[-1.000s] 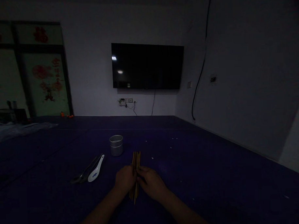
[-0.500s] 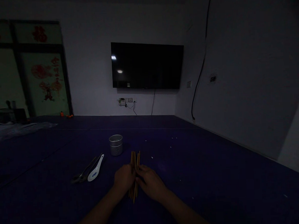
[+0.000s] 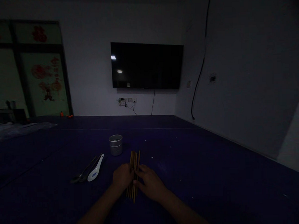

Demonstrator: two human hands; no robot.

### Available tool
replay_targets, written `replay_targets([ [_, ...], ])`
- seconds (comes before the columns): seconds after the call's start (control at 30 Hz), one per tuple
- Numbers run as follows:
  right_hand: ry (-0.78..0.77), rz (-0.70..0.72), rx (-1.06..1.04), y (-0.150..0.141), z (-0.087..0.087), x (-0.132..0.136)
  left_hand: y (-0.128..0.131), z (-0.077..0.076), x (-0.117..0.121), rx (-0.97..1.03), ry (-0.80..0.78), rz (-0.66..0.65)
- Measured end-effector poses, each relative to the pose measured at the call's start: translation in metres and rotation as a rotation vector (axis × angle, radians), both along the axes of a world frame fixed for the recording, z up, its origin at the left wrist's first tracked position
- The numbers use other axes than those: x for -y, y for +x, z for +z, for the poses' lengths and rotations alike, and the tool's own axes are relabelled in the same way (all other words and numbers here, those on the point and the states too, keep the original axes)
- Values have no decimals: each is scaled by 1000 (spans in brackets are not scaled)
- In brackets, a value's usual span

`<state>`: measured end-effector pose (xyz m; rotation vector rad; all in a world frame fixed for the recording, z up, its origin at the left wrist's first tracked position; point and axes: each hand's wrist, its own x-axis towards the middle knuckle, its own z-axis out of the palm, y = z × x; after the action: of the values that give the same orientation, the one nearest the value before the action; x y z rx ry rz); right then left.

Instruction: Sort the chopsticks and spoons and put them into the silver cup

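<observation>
A bundle of light brown chopsticks (image 3: 133, 158) lies lengthwise between my hands, low over or on the dark blue surface. My left hand (image 3: 122, 176) is closed round the left side of the bundle. On the right side, my right hand (image 3: 150, 181) grips the chopsticks with thumb and fingers. A grey metal cup (image 3: 116, 145) stands upright just beyond my left hand. To its left lie a white ceramic soup spoon (image 3: 96, 170) with a blue mark in its bowl and some dark metal spoons (image 3: 79, 177), hard to make out in the dim light.
The dark blue surface (image 3: 215, 175) reaches to the walls, with small white scraps scattered on it. Crumpled clear plastic (image 3: 22, 130) lies at the far left. A black television (image 3: 148, 65) hangs on the back wall, and a black cable (image 3: 199, 74) runs down the right wall.
The chopsticks have shifted slightly between my hands, their near ends moving a little left. My left hand has moved slightly left. Cup and spoons stay where they were.
</observation>
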<state>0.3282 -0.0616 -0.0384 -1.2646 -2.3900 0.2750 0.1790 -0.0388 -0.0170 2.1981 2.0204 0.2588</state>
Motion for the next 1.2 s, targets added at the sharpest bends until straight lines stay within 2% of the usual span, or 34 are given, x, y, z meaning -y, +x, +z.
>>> replay_targets([
  [0.47, 25, -1, -9, 0, -3, -2, 2, 2, 5, -7, 25, -60],
  [0.67, 20, -18, -28, -1, 1, -2, 1, 0, 4, 6, 31, -75],
  [0.93, 17, -37, -59, -3, 5, -1, 3, 1, 6, 3, 39, -42],
  [1.2, 30, -39, -62, -3, 6, 0, 7, -4, 2, 4, 67, -14],
])
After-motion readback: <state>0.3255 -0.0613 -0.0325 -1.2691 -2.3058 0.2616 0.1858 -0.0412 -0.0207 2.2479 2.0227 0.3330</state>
